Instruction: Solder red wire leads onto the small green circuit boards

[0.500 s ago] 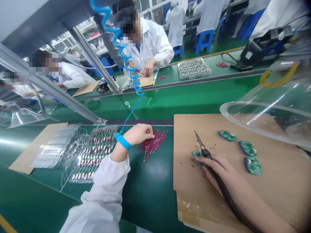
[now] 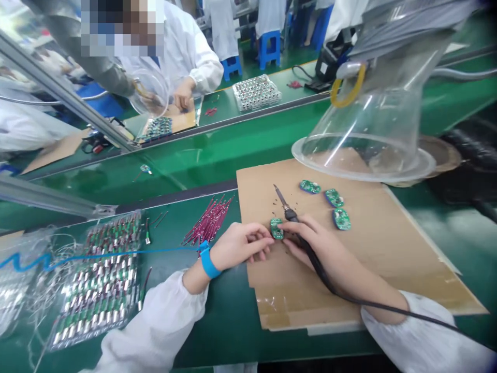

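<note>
My left hand [image 2: 246, 243], a blue wrist strap [image 2: 210, 262] behind it, has its fingers curled together at the left edge of a small green circuit board [image 2: 277, 228]. Whatever lies between those fingertips is too small to make out. Across from it, my right hand [image 2: 310, 235] grips a soldering iron [image 2: 290, 213], its tip pointing up and left above the cardboard [image 2: 373, 248]. A finger of that hand also touches the board's right side. Left of the cardboard lies a pile of dark red wires [image 2: 209, 220].
Three more circuit boards [image 2: 333, 197] lie farther back on the cardboard. A clear funnel-shaped hood [image 2: 365, 140] hangs above its far edge. At left is a tray of parts [image 2: 101, 280] with metal ends, beside tangled pale wires [image 2: 50, 269]. Across the divider sits a co-worker [image 2: 186, 46].
My left hand has moved from the red wire pile right to the circuit board. My right hand still holds the soldering iron at the board. The view has shifted right.
</note>
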Action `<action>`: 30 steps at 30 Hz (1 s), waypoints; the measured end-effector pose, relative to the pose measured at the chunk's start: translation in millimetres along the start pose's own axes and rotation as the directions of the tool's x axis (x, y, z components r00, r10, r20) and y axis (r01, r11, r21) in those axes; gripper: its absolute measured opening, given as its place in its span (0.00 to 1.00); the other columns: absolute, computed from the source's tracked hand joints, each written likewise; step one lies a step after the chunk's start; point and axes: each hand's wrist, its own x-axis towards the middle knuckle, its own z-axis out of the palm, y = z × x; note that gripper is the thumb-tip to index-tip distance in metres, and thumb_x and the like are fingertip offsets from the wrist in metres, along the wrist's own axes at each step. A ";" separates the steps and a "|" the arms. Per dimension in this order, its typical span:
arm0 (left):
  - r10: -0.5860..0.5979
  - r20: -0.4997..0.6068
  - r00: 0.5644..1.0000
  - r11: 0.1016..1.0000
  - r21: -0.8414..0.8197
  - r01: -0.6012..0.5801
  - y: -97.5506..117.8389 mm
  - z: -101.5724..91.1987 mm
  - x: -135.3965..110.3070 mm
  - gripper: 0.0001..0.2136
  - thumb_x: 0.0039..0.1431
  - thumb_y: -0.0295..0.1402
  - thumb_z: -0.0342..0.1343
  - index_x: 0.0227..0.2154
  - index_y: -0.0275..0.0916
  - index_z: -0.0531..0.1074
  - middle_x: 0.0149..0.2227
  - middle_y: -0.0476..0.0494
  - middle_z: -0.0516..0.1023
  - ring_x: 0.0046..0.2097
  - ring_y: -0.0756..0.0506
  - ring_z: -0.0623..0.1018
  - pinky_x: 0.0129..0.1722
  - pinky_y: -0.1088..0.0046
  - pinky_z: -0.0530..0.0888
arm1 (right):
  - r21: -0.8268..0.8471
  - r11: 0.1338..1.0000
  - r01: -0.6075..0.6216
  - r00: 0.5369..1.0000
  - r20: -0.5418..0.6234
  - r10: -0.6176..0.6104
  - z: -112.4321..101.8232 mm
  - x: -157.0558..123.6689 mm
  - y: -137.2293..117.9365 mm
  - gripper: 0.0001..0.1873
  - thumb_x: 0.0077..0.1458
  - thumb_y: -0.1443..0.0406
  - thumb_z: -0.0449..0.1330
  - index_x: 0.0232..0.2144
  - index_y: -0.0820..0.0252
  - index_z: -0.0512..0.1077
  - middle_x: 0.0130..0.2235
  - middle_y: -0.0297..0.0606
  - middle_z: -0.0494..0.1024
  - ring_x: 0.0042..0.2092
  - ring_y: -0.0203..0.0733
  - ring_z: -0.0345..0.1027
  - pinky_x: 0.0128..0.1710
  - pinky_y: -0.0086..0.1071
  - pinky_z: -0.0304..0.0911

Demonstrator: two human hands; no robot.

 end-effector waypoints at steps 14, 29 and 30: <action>0.095 -0.126 0.987 0.995 -0.010 -0.097 -14.0 -1.2 -7.1 0.08 0.68 0.37 0.57 0.41 0.36 0.74 0.33 0.45 0.83 0.33 0.49 0.83 0.37 0.74 0.82 | 0.083 0.996 -0.044 0.998 -0.047 0.048 -1.5 3.2 -4.6 0.19 0.65 0.70 0.57 0.56 0.52 0.68 0.48 0.42 0.75 0.46 0.44 0.75 0.48 0.41 0.72; 0.375 -0.327 0.867 0.867 0.456 -0.203 -8.9 11.3 -6.4 0.05 0.65 0.30 0.58 0.32 0.38 0.74 0.46 0.44 0.73 0.28 0.55 0.68 0.29 0.76 0.70 | 0.466 0.878 -0.109 0.837 -0.433 0.334 -17.1 -16.3 3.4 0.10 0.66 0.62 0.61 0.49 0.54 0.72 0.33 0.37 0.82 0.34 0.41 0.78 0.36 0.38 0.74; 0.389 -0.326 0.862 0.862 0.459 -0.216 -8.3 12.7 -6.8 0.05 0.65 0.30 0.58 0.32 0.38 0.74 0.46 0.44 0.74 0.28 0.55 0.69 0.29 0.76 0.70 | 0.491 0.862 -0.127 0.822 -0.434 0.369 -17.3 -16.3 4.1 0.08 0.66 0.61 0.60 0.47 0.54 0.73 0.32 0.36 0.80 0.33 0.41 0.77 0.33 0.36 0.73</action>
